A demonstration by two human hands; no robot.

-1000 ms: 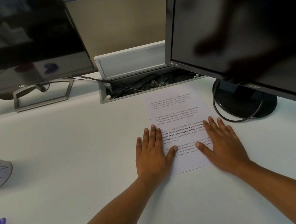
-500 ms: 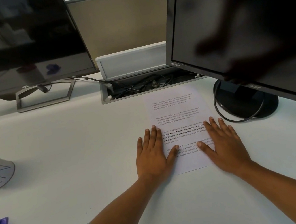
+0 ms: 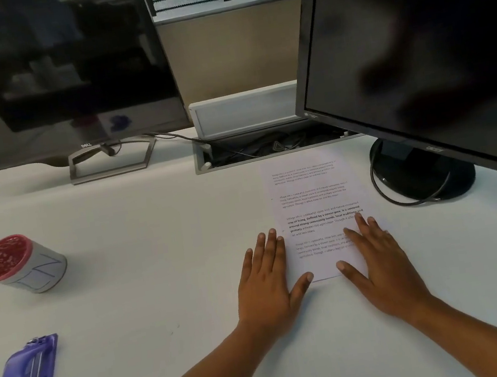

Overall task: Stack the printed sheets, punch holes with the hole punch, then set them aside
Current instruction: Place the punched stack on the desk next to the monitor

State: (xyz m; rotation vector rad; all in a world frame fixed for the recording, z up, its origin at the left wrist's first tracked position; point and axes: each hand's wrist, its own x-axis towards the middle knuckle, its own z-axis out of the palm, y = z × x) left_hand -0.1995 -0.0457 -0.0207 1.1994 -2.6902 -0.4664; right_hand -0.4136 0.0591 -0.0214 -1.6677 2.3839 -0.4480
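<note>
The printed sheets (image 3: 310, 198) lie flat on the white desk (image 3: 140, 253), right of centre, with text facing up. My left hand (image 3: 266, 282) rests palm down at the sheets' lower left edge, fingers spread, thumb touching the bottom corner. My right hand (image 3: 380, 262) lies flat on the lower right part of the sheets. Neither hand grips anything. The purple hole punch (image 3: 30, 374) sits far left near the desk's front, well away from both hands.
A grey cup with a red lid (image 3: 21, 264) lies at the left. A Dell monitor (image 3: 46, 76) stands at the back left, a black monitor (image 3: 419, 43) at the right with its round base (image 3: 422, 172) beside the sheets. An open cable tray (image 3: 267, 148) sits behind.
Both hands stay flat on the sheets. The view has shifted, bringing the cup and the hole punch further into frame at the left.
</note>
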